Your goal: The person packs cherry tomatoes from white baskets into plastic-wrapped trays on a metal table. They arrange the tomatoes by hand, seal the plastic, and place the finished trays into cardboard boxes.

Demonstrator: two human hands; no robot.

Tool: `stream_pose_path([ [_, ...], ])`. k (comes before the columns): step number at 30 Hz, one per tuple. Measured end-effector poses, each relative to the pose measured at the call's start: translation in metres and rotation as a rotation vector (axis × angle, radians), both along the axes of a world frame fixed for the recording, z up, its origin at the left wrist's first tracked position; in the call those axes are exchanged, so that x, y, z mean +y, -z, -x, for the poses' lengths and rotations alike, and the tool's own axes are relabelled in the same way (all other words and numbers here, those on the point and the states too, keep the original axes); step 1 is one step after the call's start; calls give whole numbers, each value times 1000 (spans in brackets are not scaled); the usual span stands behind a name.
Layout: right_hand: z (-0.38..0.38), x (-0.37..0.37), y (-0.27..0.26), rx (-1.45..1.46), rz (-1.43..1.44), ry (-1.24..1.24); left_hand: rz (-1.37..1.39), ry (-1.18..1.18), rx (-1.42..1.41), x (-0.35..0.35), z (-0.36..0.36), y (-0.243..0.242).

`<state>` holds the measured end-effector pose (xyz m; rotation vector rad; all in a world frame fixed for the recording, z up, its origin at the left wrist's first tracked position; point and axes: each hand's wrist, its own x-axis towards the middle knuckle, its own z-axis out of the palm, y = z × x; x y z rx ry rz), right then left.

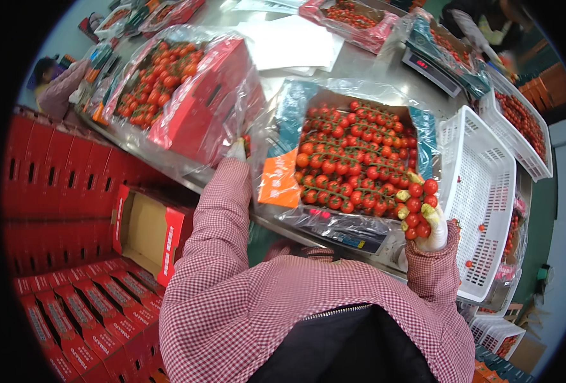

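Observation:
My right hand [434, 225], in a white glove with yellowed fingertips, grips a vine of cherry tomatoes [414, 203]. It is at the near right corner of a teal and orange cardboard box [279, 178], lined with clear plastic film and packed with rows of cherry tomatoes on the vine [355, 158]. Under that box sits a digital scale [355, 234]. My left hand [237, 149], also gloved, reaches down beside a red carton of tomatoes [201, 105]; its fingers are mostly hidden. A bit of red tomato [246, 143] shows beside it.
A white plastic crate [479, 191] with a few loose tomatoes stands at right, another full crate [522, 115] behind it. White paper sheets [288, 43] lie on the metal table. Stacked red cartons [72, 306] fill the left. Other people [474, 28] are at the far side.

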<state>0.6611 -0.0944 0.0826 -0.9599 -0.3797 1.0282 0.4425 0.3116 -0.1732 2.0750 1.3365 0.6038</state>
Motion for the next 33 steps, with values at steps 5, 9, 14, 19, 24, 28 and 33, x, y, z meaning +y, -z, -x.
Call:
stream_pose_path([
  [5,-15,-16,8,103,-70,17,-119,165,486,16,-17,-12],
  [9,-23,-13,8,152,23,50,-162,211,558,15,-18,-21],
  [14,-27,-7,8,200,-9,18,-194,198,154,2,8,-39],
  [19,-20,-1,7,169,24,-31,1315,-42,-1234,-54,73,-122],
  [24,-15,17,8,74,28,31,1529,336,-1346,-103,62,-211],
  [28,-15,20,7,46,23,39,1335,297,-1315,-116,38,-238],
  [33,-17,6,9,-13,15,56,1210,707,-924,-117,-37,-253],
])
